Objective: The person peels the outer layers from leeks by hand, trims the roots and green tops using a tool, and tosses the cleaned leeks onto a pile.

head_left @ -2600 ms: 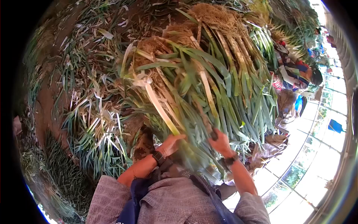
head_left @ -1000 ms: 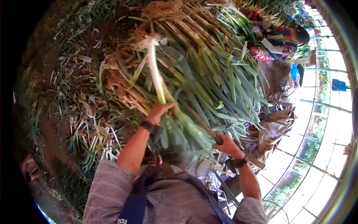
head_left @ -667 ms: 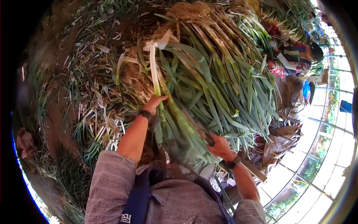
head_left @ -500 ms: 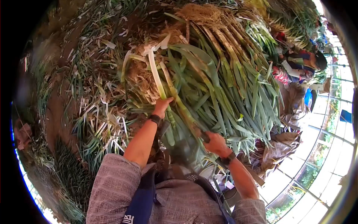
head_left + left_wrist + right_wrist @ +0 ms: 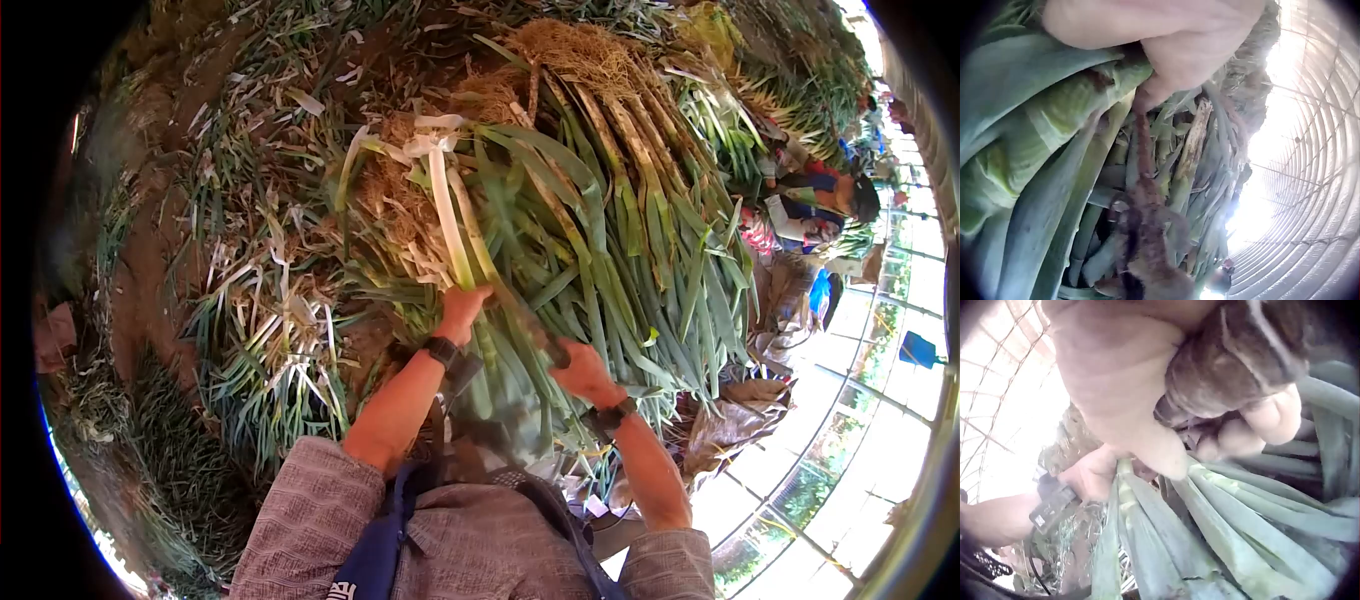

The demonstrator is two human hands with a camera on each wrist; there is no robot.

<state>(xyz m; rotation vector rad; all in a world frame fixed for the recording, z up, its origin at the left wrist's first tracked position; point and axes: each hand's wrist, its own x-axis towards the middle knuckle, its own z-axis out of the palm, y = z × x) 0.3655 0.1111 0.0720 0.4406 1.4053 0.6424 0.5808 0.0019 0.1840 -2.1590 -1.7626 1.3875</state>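
Note:
My left hand (image 5: 462, 308) grips leek stalks below their pale white shafts (image 5: 448, 225), and in the left wrist view the hand (image 5: 1179, 37) is closed round green stalks (image 5: 1029, 137). A dark handle sits in my right hand (image 5: 585, 378); from it a long, narrow brownish tool (image 5: 525, 318) slants up-left along the held leeks. The right wrist view has the right hand (image 5: 1122, 381) curled round the thick dark handle (image 5: 1235, 356), above spread green leaves (image 5: 1235, 519). There the left hand (image 5: 1092, 475) is just behind.
A big pile of leeks (image 5: 640, 220) with brown roots lies ahead and right. Loose leeks and trimmings (image 5: 285, 350) cover the ground at left. Another person (image 5: 815, 210) is at the far right, with crumpled brown sheeting (image 5: 735, 425) nearer.
The head view has shifted somewhat. The hands are closer together than half a second ago, and the tool reaches further up along the held stalks. Both grips stay the same.

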